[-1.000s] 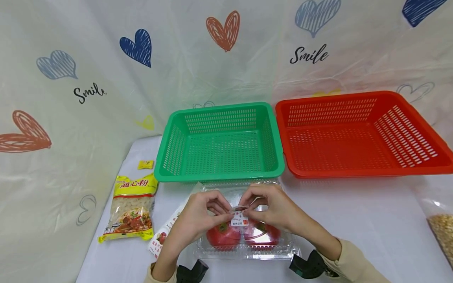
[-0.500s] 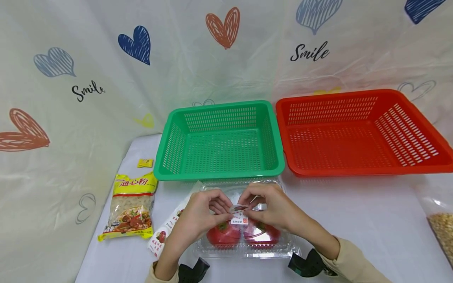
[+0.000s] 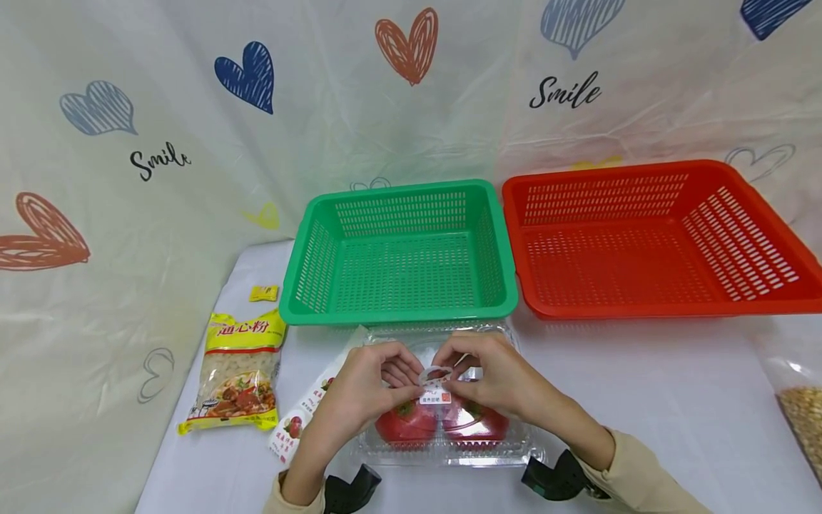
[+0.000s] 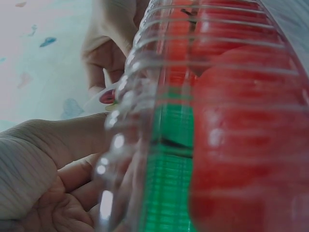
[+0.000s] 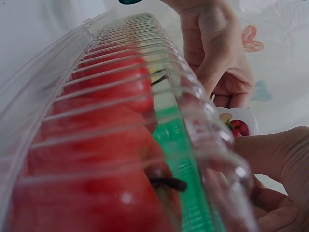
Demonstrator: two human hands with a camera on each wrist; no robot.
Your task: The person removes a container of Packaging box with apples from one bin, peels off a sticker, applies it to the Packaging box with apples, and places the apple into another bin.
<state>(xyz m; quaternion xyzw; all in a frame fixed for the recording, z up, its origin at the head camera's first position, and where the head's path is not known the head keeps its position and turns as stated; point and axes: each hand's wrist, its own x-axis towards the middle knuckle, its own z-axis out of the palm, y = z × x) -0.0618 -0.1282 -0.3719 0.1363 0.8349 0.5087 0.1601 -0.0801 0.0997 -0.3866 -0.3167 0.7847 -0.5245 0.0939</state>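
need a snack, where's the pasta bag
In the head view the pasta bag lies flat at the table's left, beside the clear tomato box.

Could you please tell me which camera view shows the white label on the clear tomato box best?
The head view: the white label lies whole on the clear tomato box, between both hands. The left wrist view shows only a pale edge of it by the fingers; the right wrist view shows a blurred corner of it behind the ribbed lid.
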